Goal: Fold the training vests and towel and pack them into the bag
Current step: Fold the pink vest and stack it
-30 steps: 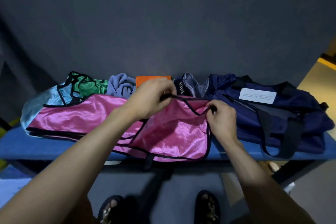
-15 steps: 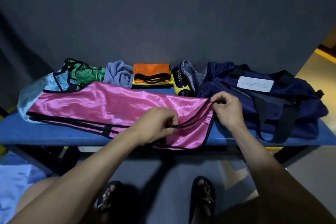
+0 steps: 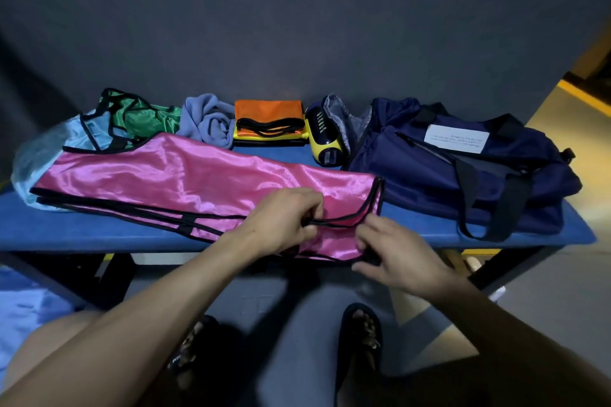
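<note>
A pink training vest (image 3: 172,175) with black trim lies folded lengthwise along the blue bench (image 3: 99,231). My left hand (image 3: 281,221) pinches its black edge near the front right corner. My right hand (image 3: 393,251) holds the vest's lower right corner at the bench's front edge. Behind lie a green vest (image 3: 145,116), a light blue vest (image 3: 43,152), a crumpled lilac towel (image 3: 208,119) and a folded stack with an orange vest (image 3: 267,116) on top. The navy duffel bag (image 3: 463,162) sits at the right.
A yellow and black bottle-like object (image 3: 325,139) lies beside the bag's grey pouch (image 3: 340,116). A dark wall rises behind the bench. My sandalled feet (image 3: 362,337) stand on the floor below. Pale blue cloth (image 3: 23,314) lies on the floor at left.
The pink vest has been folded down toward the front edge. Both hands moved toward me; my right hand left the vest's far right corner for its lower right corner.
</note>
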The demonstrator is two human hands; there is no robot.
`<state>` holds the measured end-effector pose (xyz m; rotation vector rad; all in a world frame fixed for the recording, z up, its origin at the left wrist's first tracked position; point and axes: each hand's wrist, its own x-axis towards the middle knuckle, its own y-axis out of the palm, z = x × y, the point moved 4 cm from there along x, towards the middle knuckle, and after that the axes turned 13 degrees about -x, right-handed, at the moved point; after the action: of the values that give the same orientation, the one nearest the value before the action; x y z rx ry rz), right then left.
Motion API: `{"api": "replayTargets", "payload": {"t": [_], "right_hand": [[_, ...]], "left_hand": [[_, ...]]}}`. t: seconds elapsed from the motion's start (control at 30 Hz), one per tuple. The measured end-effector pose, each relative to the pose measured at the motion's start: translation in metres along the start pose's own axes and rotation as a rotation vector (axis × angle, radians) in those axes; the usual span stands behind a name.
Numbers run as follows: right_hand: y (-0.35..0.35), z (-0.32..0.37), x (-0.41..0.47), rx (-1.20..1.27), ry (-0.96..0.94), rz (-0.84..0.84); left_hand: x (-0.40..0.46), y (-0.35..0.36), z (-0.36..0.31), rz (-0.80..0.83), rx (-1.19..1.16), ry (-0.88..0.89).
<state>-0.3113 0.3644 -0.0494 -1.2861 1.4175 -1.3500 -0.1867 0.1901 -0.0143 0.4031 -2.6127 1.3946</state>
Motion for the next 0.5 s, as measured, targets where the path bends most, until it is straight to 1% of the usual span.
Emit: {"api": "replayTargets", "payload": {"t": [0.07, 0.13, 0.2, 0.27, 0.4, 0.5], "right_hand": [[0.014, 0.018, -0.003, -0.231, -0.127, -0.083], [0.029, 0.028, -0.003, -0.36, -0.163, -0.152], [0.037, 0.027, 0.0, -0.408, -0.154, -0.268], [0.041, 0.02, 0.007, -0.443, -0.144, -0.34], [0.04, 0.015, 0.021, -0.451, -0.122, -0.392], [0.041, 0.022, 0.023, -0.458, -0.153, -0.414]], "left_hand": [[-0.001, 0.0, 0.001, -0.003, -0.012, -0.004], [-0.003, -0.002, 0.002, -0.017, -0.025, 0.001], [-0.003, -0.004, 0.001, -0.028, -0.042, 0.006], [-0.002, -0.005, 0.001, -0.045, -0.055, 0.006], [-0.004, -0.003, 0.003, -0.071, -0.078, 0.001], [-0.005, -0.005, 0.005, -0.092, -0.104, -0.008]]}}
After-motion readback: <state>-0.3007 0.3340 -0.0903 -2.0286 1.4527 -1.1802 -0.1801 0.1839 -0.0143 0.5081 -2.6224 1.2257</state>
